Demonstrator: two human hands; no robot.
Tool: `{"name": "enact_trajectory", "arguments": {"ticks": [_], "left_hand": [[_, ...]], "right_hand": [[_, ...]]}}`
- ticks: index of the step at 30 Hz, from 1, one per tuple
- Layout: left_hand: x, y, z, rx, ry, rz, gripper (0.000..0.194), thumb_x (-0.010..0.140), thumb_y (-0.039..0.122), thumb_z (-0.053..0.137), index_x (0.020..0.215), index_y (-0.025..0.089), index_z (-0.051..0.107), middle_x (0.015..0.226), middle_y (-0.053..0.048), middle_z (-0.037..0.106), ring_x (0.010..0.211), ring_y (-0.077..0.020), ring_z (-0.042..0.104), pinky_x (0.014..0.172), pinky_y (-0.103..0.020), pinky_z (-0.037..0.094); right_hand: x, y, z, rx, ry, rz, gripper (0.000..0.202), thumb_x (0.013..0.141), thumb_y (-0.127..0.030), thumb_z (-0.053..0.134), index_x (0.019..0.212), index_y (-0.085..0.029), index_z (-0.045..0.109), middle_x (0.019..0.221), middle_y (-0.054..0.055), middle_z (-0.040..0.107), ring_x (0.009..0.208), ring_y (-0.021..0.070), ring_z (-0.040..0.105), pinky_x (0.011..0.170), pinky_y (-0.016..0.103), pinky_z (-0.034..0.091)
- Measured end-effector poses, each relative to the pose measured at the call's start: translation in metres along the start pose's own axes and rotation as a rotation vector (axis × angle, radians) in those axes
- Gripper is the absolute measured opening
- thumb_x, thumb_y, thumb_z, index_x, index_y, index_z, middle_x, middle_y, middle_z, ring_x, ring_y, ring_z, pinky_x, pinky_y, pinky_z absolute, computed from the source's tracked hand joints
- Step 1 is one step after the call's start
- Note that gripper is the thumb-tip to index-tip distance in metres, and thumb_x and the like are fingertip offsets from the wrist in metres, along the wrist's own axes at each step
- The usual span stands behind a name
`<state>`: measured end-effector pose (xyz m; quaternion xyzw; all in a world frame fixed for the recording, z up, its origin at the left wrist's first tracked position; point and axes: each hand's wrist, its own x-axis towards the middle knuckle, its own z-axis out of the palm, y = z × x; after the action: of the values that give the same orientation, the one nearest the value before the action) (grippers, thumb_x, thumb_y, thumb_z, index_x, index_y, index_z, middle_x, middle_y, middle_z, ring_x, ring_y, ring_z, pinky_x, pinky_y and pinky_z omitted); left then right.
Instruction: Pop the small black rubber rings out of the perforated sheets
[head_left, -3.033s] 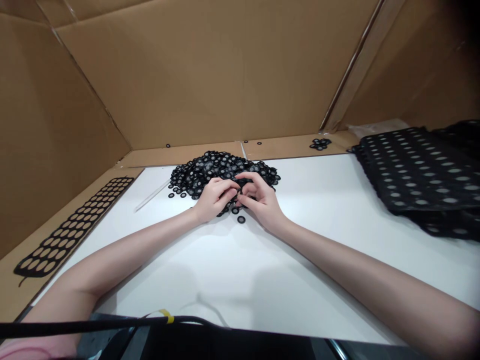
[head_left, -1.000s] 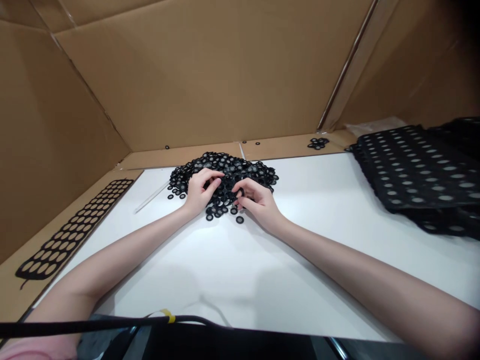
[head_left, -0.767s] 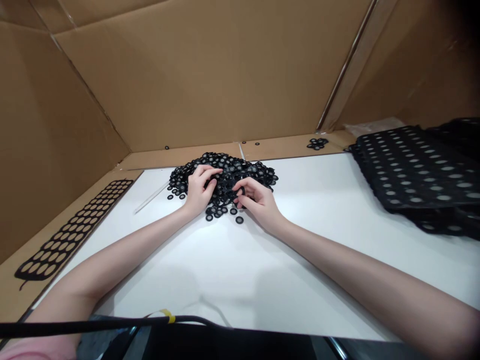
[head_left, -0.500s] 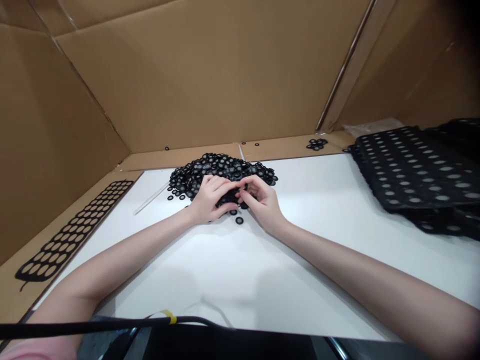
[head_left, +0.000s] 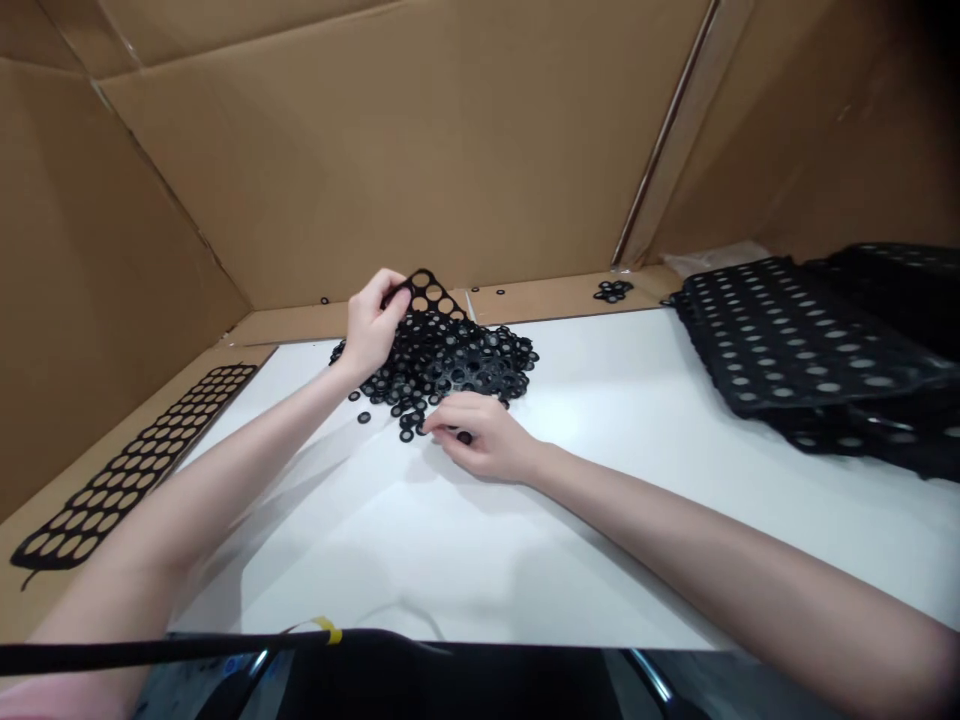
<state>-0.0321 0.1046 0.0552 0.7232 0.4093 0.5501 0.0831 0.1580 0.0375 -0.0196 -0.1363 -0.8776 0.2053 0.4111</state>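
Observation:
My left hand (head_left: 377, 325) is raised over the back left of a pile of black rings (head_left: 480, 355). Its closed fingers grip the corner of a black perforated sheet (head_left: 433, 292), whose lower part is hidden by the pile. Low at the pile's front edge, my right hand (head_left: 484, 437) is curled closed, thumb and fingertips close to some loose rings (head_left: 407, 435). A small black ring (head_left: 464, 437) shows within its curled fingers.
A punched-out black sheet (head_left: 135, 465) lies on cardboard at the left. Stacked black sheets with pale dots (head_left: 795, 335) stand at the right. Several rings (head_left: 613, 291) lie on the back cardboard strip. A black cable (head_left: 187, 650) crosses the front of the white board (head_left: 360, 560).
My hands have parted from over the pile. The left has risen up and left, lifting a perforated sheet's corner; the right has come down toward the pile's front edge.

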Motion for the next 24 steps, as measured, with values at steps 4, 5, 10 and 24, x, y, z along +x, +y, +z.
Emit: {"name": "enact_trajectory", "arguments": {"ticks": [4, 5, 10, 24], "left_hand": [[0.037, 0.005, -0.001, -0.059, 0.012, 0.023, 0.013, 0.083, 0.027, 0.057, 0.076, 0.017, 0.051, 0.065, 0.003, 0.053, 0.056, -0.0097, 0.055, 0.057, -0.022, 0.044], [0.045, 0.009, -0.004, -0.049, 0.016, 0.033, 0.014, 0.083, 0.027, 0.059, 0.077, 0.017, 0.051, 0.066, 0.003, 0.053, 0.057, -0.0093, 0.056, 0.057, -0.021, 0.045], [0.067, 0.045, -0.037, 0.099, 0.067, 0.094, 0.025, 0.095, 0.021, 0.037, 0.079, 0.008, 0.05, 0.07, 0.005, 0.049, 0.059, 0.0015, 0.056, 0.072, -0.025, 0.046], [-0.016, 0.09, -0.096, -0.023, -0.237, -0.412, 0.025, 0.071, 0.034, 0.074, 0.081, 0.012, 0.07, 0.072, -0.005, 0.07, 0.063, -0.0136, 0.064, 0.063, -0.027, 0.053]], "right_hand": [[0.001, 0.001, 0.002, -0.072, -0.124, -0.074, 0.024, 0.081, -0.01, 0.049, 0.094, -0.02, 0.067, 0.089, 0.006, 0.071, 0.083, 0.0185, 0.062, 0.08, 0.033, 0.048], [0.001, 0.002, 0.002, -0.087, -0.151, -0.079, 0.023, 0.081, -0.01, 0.05, 0.094, -0.02, 0.067, 0.091, 0.006, 0.071, 0.086, 0.0188, 0.062, 0.082, 0.033, 0.047], [0.001, 0.004, 0.003, -0.151, -0.208, -0.056, 0.02, 0.082, -0.011, 0.053, 0.091, -0.019, 0.069, 0.095, 0.005, 0.073, 0.095, 0.0196, 0.062, 0.085, 0.035, 0.045], [0.002, 0.006, 0.002, -0.125, -0.204, -0.061, 0.024, 0.082, -0.008, 0.051, 0.094, -0.018, 0.07, 0.095, 0.005, 0.074, 0.09, 0.0191, 0.065, 0.082, 0.032, 0.049]]}}
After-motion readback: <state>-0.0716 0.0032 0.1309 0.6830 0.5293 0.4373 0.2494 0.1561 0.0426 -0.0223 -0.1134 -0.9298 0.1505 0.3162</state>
